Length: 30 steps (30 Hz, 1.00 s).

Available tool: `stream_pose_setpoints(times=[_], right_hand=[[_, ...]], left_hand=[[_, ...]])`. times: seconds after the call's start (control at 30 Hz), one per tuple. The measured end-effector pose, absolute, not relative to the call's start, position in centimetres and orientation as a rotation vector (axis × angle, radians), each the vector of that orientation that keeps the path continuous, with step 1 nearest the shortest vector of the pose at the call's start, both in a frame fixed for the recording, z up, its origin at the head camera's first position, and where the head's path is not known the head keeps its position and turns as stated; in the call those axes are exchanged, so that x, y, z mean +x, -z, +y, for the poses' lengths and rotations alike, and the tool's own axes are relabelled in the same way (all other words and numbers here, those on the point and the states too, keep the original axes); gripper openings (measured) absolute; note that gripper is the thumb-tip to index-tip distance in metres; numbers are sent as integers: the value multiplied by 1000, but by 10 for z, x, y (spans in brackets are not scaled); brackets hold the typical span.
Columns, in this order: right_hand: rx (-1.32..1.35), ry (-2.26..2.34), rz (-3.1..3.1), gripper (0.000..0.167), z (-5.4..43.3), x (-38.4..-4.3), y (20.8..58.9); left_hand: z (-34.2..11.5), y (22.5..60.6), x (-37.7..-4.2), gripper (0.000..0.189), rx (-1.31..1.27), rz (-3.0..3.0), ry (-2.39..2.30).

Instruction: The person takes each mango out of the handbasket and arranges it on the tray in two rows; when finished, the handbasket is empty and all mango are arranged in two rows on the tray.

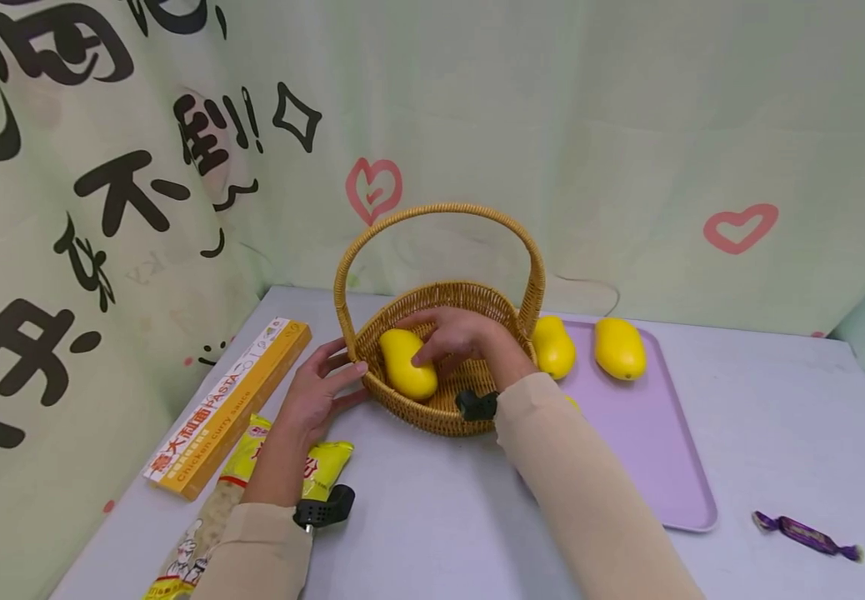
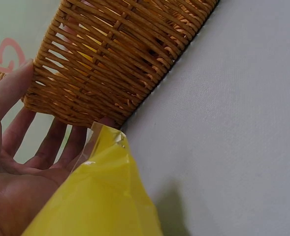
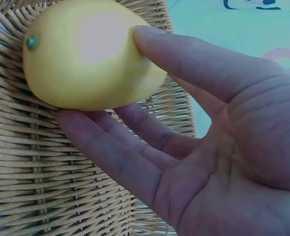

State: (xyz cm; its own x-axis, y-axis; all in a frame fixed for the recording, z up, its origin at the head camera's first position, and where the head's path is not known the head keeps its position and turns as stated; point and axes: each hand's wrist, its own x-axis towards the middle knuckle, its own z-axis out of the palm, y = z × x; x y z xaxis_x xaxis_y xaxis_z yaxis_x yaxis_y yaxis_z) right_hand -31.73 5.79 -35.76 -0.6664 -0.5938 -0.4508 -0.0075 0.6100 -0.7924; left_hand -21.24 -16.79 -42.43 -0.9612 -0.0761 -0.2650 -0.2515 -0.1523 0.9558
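Observation:
A yellow mango (image 1: pixel 408 365) lies at the left inside of the wicker basket (image 1: pixel 432 421). My right hand (image 1: pixel 462 337) reaches into the basket, with its thumb on the mango. In the right wrist view, the thumb of the right hand (image 3: pixel 218 132) presses one side of the mango (image 3: pixel 80 54) and the fingers lie along its other side. A small green stem spot shows at the mango's end. At the basket's left end, my left hand (image 1: pixel 312 396) holds the rim. In the left wrist view its thumb touches the edge of the basket (image 2: pixel 100 59), fingers spread along the outer side.
Right of the basket, a lilac tray (image 1: pixel 650 450) carries yellow mangoes (image 1: pixel 620 348), partly hidden by my right arm. A pasta box (image 1: pixel 230 408) and a yellow-ended clear food packet (image 1: pixel 211 517) lie at left. A purple wrapped candy (image 1: pixel 807 535) lies far right. Curtains hang behind.

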Motion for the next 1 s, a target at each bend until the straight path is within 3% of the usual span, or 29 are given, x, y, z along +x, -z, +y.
stream_pose_setpoints(times=[1.0], right_hand=[[-484, 1260, 2154, 64, 81, -293, 318]], left_hand=[[-167, 426, -213, 64, -378, 1998, -2247]])
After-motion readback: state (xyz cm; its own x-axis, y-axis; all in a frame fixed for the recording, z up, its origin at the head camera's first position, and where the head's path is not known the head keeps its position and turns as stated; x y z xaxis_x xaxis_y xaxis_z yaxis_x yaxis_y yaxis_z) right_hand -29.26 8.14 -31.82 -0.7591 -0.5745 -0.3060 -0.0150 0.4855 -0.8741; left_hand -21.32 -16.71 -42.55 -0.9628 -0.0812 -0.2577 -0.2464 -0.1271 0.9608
